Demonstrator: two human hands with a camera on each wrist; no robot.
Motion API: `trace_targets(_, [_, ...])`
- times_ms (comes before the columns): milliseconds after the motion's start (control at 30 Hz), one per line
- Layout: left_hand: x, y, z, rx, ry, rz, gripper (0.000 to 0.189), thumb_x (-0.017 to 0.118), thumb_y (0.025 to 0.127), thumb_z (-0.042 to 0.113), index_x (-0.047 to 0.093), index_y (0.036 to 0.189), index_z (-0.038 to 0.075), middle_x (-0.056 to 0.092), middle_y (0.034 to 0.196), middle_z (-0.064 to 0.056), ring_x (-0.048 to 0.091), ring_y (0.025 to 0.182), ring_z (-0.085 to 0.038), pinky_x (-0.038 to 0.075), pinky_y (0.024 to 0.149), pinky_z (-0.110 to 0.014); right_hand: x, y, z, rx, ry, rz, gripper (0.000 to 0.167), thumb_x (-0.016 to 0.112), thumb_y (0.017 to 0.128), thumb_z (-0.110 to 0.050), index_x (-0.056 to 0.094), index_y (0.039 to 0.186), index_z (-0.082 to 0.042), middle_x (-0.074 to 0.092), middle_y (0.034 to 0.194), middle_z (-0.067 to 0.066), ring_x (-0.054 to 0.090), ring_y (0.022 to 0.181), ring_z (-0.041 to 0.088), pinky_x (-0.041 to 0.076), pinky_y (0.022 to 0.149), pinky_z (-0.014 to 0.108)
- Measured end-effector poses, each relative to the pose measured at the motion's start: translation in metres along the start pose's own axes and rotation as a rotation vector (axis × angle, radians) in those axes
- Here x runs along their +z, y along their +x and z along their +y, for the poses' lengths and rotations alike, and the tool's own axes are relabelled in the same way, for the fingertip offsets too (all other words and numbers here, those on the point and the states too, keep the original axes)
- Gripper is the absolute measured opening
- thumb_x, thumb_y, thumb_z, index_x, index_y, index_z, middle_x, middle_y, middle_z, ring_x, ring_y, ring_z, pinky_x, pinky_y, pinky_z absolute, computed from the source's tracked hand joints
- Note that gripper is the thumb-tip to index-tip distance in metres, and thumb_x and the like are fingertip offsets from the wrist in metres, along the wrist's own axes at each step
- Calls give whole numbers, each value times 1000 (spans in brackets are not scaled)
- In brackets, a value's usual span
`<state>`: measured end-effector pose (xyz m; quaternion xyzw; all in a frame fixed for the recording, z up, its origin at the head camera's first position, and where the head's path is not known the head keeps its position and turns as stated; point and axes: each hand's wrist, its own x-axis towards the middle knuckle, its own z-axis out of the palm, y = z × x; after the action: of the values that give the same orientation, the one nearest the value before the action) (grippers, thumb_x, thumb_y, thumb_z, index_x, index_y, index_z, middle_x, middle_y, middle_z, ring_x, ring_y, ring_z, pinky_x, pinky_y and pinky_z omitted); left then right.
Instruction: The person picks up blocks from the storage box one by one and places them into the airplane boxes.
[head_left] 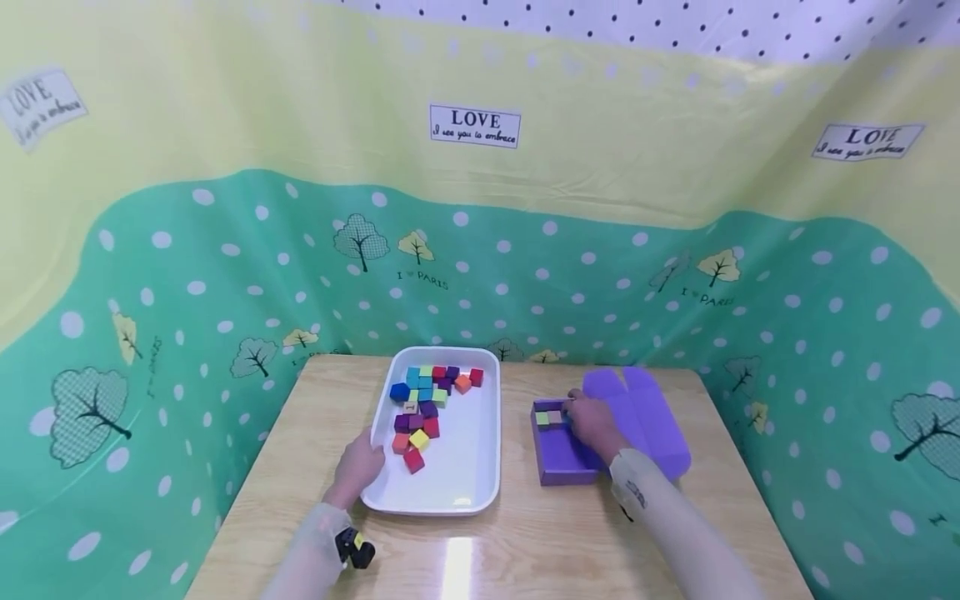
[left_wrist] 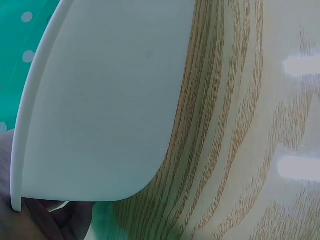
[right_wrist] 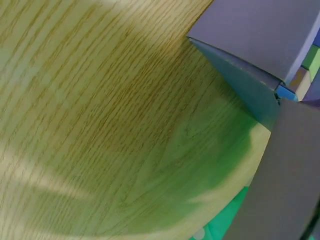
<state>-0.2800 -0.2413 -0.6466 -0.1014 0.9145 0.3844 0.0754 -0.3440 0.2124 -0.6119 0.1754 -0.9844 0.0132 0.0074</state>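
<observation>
Sleeves (head_left: 678, 527) nearest, left hand (head_left: 358, 468) grips tray (head_left: 465, 454); right hand (head_left: 592, 422), hold unclear, obscures box (head_left: 567, 478) corner.

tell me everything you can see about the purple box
The purple box looks like smooth cardboard, with low straight walls. It sits upright on the table, its flapped lid open to the right. Inside, near the far wall, are a green block, a brownish block and a blue block. The right hand reaches into it; whether it touches the walls is unclear.
</observation>
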Motion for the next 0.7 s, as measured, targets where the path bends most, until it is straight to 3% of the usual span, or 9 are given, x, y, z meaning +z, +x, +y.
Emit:
trace_targets(67, [2,-1,0,0,4,2,51,46,97,10,35,145,-3,49,135,-29,54,117,-44,49,94,-54,0,-3,1,-14,16,27,14,73,83,-8,73,96,-12,61,114,14,64,73,27,57,59,41])
trace_targets(200, [2,0,3,4,15,15,50,46,97,10,36,145,-3,50,134,-29,54,116,-43,49,93,-54,-3,-3,2,-35,43,70,10,74,80,-7,73,90,-10,63,92,8,59,65,22,53,54,37])
trace_targets(267, [2,1,4,9,24,15,50,46,97,10,36,144,-4,50,134,-30,55,116,-43,49,93,-54,-4,-3,3,-27,39,52,5,72,79,-6,71,81,-10,61,79,4,56,61,19,51,53,35])
trace_targets(367, [2,1,5,10,30,12,50,46,97,11,36,144,-5,50,134,-30,56,114,-43,50,93,-54,-4,-2,4,7,37,0,15,66,82,-5,63,70,-14,56,66,-1,51,56,17,48,51,34])
trace_targets(467, [2,-1,4,4,32,13,51,46,97,10,35,144,-5,49,134,-30,56,114,-43,50,92,-54,-2,-3,2,33,35,-40,22,62,86,-5,59,68,-16,54,62,-2,49,55,17,47,50,36])
trace_targets(700, [0,-3,6,2,21,1,51,46,97,10,35,144,-6,49,134,-31,55,116,-44,49,93,-55,3,-1,-1,48,-36,-66,18,60,86,-2,62,73,-15,57,64,1,51,55,20,49,50,40])
